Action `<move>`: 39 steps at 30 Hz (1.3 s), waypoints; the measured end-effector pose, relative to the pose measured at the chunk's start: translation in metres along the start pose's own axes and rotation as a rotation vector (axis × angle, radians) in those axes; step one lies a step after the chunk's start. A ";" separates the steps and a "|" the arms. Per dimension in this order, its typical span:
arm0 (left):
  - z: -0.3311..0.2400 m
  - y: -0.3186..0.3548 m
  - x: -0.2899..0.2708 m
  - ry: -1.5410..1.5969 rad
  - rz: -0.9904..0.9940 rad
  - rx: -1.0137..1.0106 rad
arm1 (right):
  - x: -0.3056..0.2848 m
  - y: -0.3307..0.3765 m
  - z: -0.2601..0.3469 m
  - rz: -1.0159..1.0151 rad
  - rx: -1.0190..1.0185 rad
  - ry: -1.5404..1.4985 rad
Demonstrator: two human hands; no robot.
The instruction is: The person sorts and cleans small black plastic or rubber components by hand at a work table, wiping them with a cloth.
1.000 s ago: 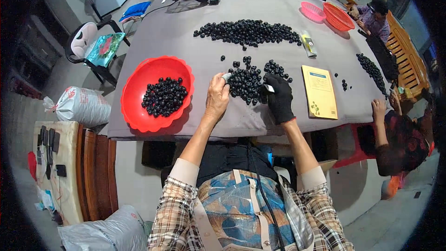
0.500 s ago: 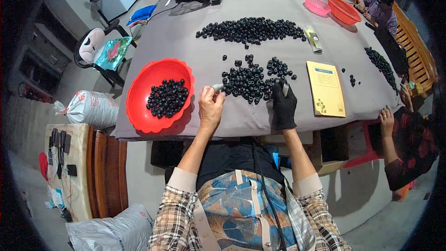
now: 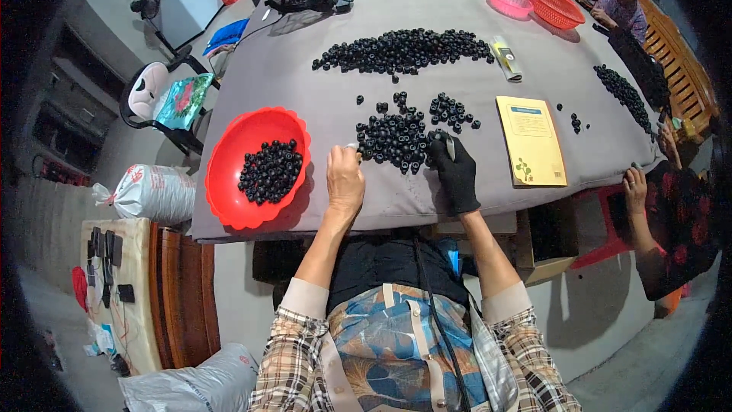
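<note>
Flanking round black pieces (image 3: 392,139): left hand (image 3: 346,181), right hand (image 3: 457,174)

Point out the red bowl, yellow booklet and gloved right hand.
Red bowl (image 3: 226,162), head view: bare inner wall.
Yellow booklet (image 3: 532,143), head view: middle of cover.
Gloved right hand (image 3: 457,175), head view: glove's middle.

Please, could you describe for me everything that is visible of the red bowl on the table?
The red bowl is wide and round, with a scalloped rim and smooth walls that look like plastic. It stands open side up on the grey table cover, near the cover's front left corner, to the left of the left hand, which does not touch it. A heap of small black beadlike pieces lies inside, leaving much of the red wall bare. Its underside is hidden.
</note>
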State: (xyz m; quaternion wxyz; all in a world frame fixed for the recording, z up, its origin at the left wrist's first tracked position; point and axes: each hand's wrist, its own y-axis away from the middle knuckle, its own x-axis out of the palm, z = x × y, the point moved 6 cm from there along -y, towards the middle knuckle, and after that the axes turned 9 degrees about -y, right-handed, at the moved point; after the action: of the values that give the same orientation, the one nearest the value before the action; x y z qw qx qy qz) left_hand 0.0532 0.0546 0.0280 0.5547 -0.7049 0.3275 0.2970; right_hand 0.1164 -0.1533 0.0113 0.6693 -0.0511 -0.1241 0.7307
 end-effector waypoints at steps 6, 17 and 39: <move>0.004 0.009 0.000 0.896 0.156 -0.612 | -0.004 0.002 0.000 -0.036 0.022 0.023; -0.041 0.013 0.046 1.886 0.492 -0.655 | 0.022 0.017 0.018 0.213 -0.017 0.131; -0.056 0.018 0.034 1.863 0.556 -0.534 | 0.029 0.023 0.019 0.325 -0.269 0.295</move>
State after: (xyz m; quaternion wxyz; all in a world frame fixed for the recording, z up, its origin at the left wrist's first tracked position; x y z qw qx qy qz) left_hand 0.0631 -0.0078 0.0024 -0.1872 -0.6561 0.7061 -0.1896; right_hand 0.0872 -0.1282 0.0263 0.5411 -0.2652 -0.1115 0.7902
